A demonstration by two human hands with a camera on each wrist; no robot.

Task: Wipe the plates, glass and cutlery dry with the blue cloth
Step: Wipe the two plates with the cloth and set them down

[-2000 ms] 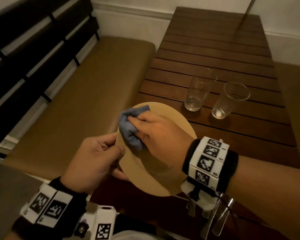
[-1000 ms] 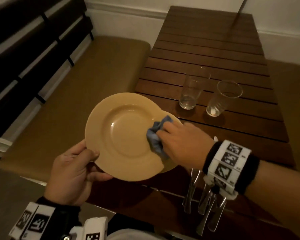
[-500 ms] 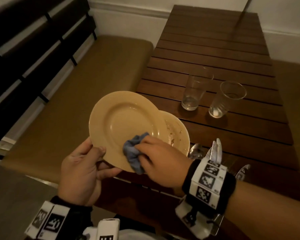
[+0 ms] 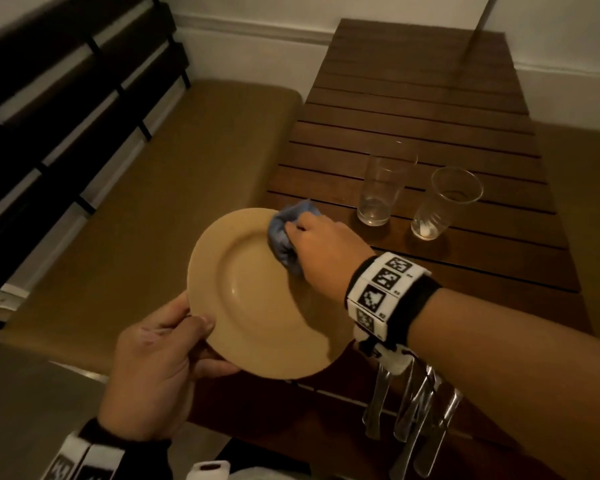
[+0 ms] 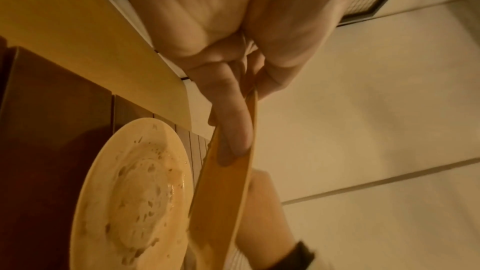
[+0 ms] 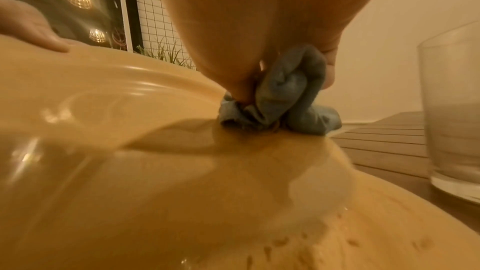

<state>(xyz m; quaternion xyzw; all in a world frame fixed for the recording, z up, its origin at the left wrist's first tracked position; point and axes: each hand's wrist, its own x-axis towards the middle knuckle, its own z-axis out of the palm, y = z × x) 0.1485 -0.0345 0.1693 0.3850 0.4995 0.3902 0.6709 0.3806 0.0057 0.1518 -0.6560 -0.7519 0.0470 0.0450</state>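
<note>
A tan plate (image 4: 253, 299) is held above the table's near left corner. My left hand (image 4: 167, 355) pinches its near rim, thumb on top and fingers (image 5: 233, 130) underneath. My right hand (image 4: 312, 247) grips a bunched blue cloth (image 4: 284, 237) and presses it on the plate's far rim (image 6: 259, 145). In the right wrist view the blue cloth (image 6: 291, 100) is crumpled under my fingers. A second plate (image 5: 130, 198), flecked with drops, lies on the table beneath the held one. Two clear glasses (image 4: 385, 188) (image 4: 444, 206) stand upright on the table. Cutlery (image 4: 416, 417) lies under my right forearm.
The table (image 4: 413, 109) is dark slatted wood and runs back to a white wall. A brown cushioned bench (image 4: 160, 202) with a dark slatted back sits along its left side. A glass (image 6: 451, 110) stands close on the right in the right wrist view.
My right hand has swept the cloth from the plate's near rim round to its far rim. The left hand keeps its hold, and the held plate now hides the plate beneath it.
</note>
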